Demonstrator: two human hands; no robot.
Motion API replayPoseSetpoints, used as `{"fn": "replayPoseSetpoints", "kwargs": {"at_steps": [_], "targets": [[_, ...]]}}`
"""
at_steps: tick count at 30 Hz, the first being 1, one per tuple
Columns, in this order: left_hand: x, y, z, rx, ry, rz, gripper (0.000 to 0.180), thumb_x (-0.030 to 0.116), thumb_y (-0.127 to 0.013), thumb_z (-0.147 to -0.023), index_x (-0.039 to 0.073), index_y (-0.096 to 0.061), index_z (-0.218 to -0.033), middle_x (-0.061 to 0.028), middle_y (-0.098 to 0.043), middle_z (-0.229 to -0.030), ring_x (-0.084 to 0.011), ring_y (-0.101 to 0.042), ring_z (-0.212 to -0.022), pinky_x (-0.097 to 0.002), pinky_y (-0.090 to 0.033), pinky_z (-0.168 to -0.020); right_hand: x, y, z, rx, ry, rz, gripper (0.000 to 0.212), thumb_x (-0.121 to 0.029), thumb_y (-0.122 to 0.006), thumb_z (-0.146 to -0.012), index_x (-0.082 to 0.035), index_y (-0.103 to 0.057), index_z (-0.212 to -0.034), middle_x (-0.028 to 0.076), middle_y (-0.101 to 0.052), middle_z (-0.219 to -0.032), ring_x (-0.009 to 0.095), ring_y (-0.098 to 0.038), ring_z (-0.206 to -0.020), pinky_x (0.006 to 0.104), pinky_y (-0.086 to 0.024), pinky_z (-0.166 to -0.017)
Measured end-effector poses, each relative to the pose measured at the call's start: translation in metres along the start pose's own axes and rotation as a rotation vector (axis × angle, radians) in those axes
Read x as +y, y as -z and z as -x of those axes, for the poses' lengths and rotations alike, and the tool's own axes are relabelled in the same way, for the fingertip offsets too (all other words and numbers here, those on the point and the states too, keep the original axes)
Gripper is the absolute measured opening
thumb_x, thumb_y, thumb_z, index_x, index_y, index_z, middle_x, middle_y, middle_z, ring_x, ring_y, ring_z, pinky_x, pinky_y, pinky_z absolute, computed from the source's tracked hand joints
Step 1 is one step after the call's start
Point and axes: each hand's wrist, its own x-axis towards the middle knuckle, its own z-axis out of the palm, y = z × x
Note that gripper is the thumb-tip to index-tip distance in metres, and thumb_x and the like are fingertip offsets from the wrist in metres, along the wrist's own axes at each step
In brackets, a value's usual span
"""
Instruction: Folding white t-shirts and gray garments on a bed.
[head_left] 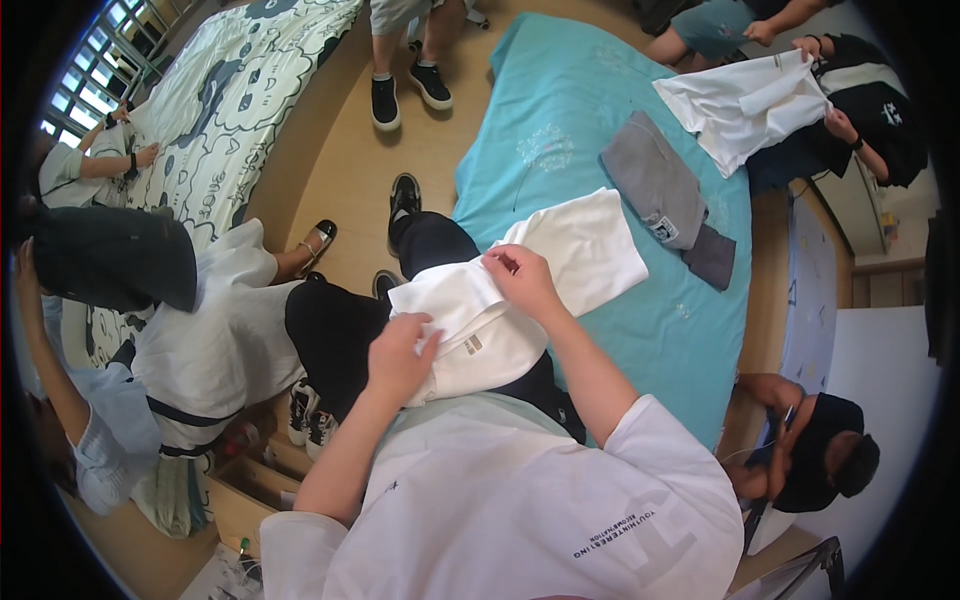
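Note:
Across my lap lies a partly folded white T-shirt (pixel 470 350) with a small printed patch. Its far part (pixel 590 245) spreads onto the teal bed sheet. My left hand (pixel 402 358) grips the shirt's near left edge, thumb and fingers curled at the folded layer. At the upper fold, my right hand (pixel 523 283) pinches the cloth between thumb and fingers. Beyond the shirt on the bed is a folded grey garment (pixel 655 180) with a dark grey part at its near end.
The teal-covered bed (pixel 560 130) extends ahead and right. At far right a person holds up another white shirt (pixel 750 105). A person sits close on my left with a dark garment (pixel 110 255). Another bed (pixel 250 80) has patterned bedding. Someone stands ahead; another sits lower right.

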Motion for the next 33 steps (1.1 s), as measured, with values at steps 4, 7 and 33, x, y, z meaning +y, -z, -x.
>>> {"fn": "replayPoseSetpoints", "kwargs": {"at_steps": [4,7,33], "targets": [[0.014,-0.009,-0.003,-0.111,-0.071,-0.190,0.033,0.022,-0.072,-0.088,0.008,-0.062,-0.115,-0.0106,-0.063,-0.095,-0.0305,-0.066,-0.082,-0.0399,-0.053,-0.069,-0.006,0.005,0.019,-0.162,0.204,0.090,0.048,-0.022,-0.081,-0.081,-0.006,-0.066,-0.123,0.009,-0.063,-0.109,0.023,-0.065,-0.096,0.0348,-0.053,-0.084],[0.009,-0.016,-0.002,-0.185,-0.003,-0.144,0.035,0.021,-0.070,-0.089,0.008,-0.061,-0.120,-0.0111,-0.063,-0.100,-0.0328,-0.066,-0.084,-0.0423,-0.053,-0.070,0.007,0.008,0.035,-0.189,0.407,0.203,0.067,-0.019,-0.080,-0.079,-0.011,-0.054,-0.140,0.012,-0.050,-0.132,0.027,-0.060,-0.109,0.0377,-0.050,-0.093],[0.002,0.001,-0.003,-0.232,-0.269,-0.298,0.012,0.012,-0.068,-0.083,0.008,-0.070,-0.093,-0.0096,-0.063,-0.079,-0.0292,-0.064,-0.077,-0.0403,-0.052,-0.067,0.030,0.009,0.057,0.107,0.432,0.421,0.021,0.000,-0.066,-0.076,-0.008,-0.076,-0.093,0.009,-0.062,-0.101,0.028,-0.062,-0.097,0.0390,-0.051,-0.082]]}}
